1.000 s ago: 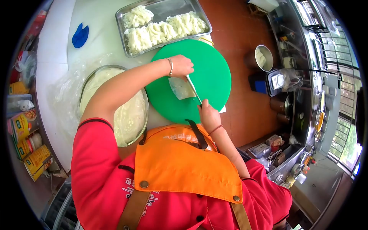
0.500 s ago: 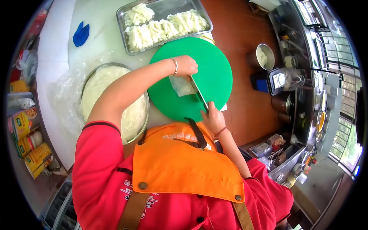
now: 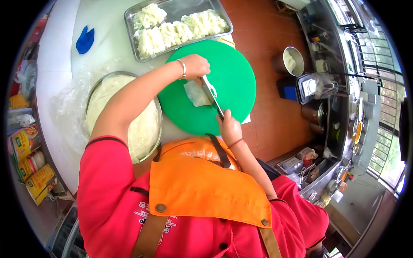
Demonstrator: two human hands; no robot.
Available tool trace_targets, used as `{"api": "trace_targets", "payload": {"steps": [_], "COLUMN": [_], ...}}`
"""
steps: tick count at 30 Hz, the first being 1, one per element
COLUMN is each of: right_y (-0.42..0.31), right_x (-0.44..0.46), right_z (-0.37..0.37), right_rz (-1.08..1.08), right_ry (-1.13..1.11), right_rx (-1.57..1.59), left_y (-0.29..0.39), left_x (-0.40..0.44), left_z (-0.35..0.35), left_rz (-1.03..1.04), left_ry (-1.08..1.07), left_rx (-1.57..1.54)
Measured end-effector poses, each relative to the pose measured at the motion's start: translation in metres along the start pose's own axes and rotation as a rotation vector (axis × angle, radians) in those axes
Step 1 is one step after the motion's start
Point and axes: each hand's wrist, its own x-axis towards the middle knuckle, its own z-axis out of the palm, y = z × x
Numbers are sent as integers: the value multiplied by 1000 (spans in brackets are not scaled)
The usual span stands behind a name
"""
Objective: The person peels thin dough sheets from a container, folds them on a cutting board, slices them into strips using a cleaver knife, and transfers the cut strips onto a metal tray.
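My right hand [image 3: 231,129] is closed round the handle of a knife [image 3: 211,95], its blade slanting across the round green cutting board [image 3: 234,69]. At the blade's far end my left hand [image 3: 195,66] is closed on the tip; its fingertips are partly hidden. A pale, flat folded piece of dough [image 3: 196,94] lies on the board, against the left side of the blade. On the blade's right side is a thin white cut strip [image 3: 213,90].
Behind the board, a metal tray [image 3: 172,50] holds heaps of white strips [image 3: 172,34]. Left of the board stands a large round basin of dough [image 3: 120,107], with clear plastic film [image 3: 71,107] beside it. A blue cloth-like item [image 3: 85,40] lies farther left.
The knife and both hands have shifted slightly left in view, along with the whole scene. A white strip now shows on the blade's right side.
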Motion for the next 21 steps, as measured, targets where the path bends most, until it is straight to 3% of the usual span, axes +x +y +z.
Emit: {"api": "trace_targets", "payload": {"steps": [5, 8, 13, 17, 21], "right_y": [-7, -17, 2, -8, -26], "right_x": [-5, -21, 0, 5, -11], "right_z": [-25, -44, 8, -15, -41], "right_rz": [-78, -73, -78, -108, -181], "right_ry": [40, 17, 10, 21, 74], "right_rx": [-104, -105, -63, -84, -119], "left_y": [11, 20, 12, 4, 21], "left_x": [2, -7, -8, -7, -23], "left_z": [-14, -35, -3, -3, -29], "left_rz": [-49, 25, -48, -106, -102], "left_ry": [-24, 134, -17, -57, 91], "left_rx": [20, -32, -23, -25, -41]}}
